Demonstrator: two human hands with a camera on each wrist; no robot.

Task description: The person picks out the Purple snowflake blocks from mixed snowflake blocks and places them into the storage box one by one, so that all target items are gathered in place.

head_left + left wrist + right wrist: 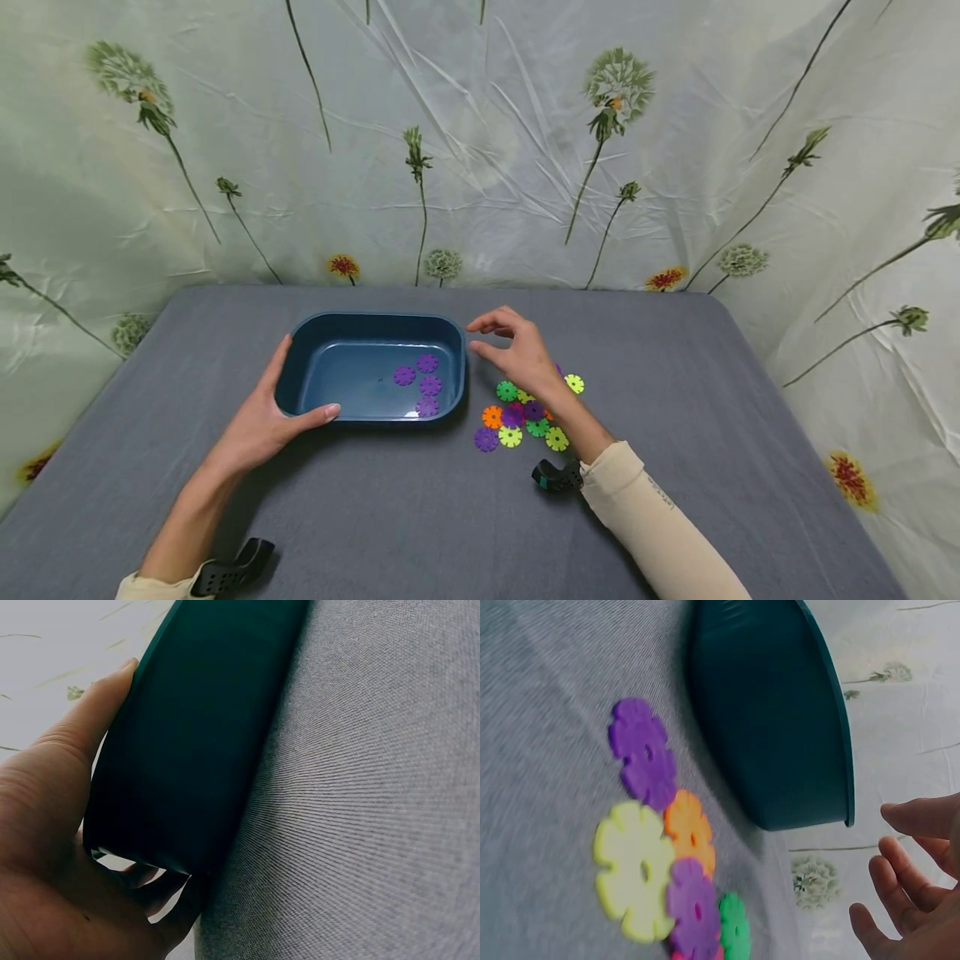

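My left hand [258, 425] grips the left end of a dark blue plastic tray [330, 414], its thumb over the near rim and its fingers round the end wall. In the left wrist view that thumb [101, 705] lies along the tray's wall. Several purple flower-shaped discs [404, 376] lie inside the tray, toward its right side. Just off the tray's right rim hovers my right hand [521, 350], fingers loosely bent, thumb apart from them. Nothing shows between the fingers [900, 881] in the right wrist view.
A loose pile of flower-shaped discs lies right of the tray, under my right forearm: purple [486, 439], orange [492, 417], green [507, 391] and yellow [557, 439] ones, some overlapping. Grey cloth [420, 517] covers the table. Behind it hangs a dandelion-print curtain [495, 167].
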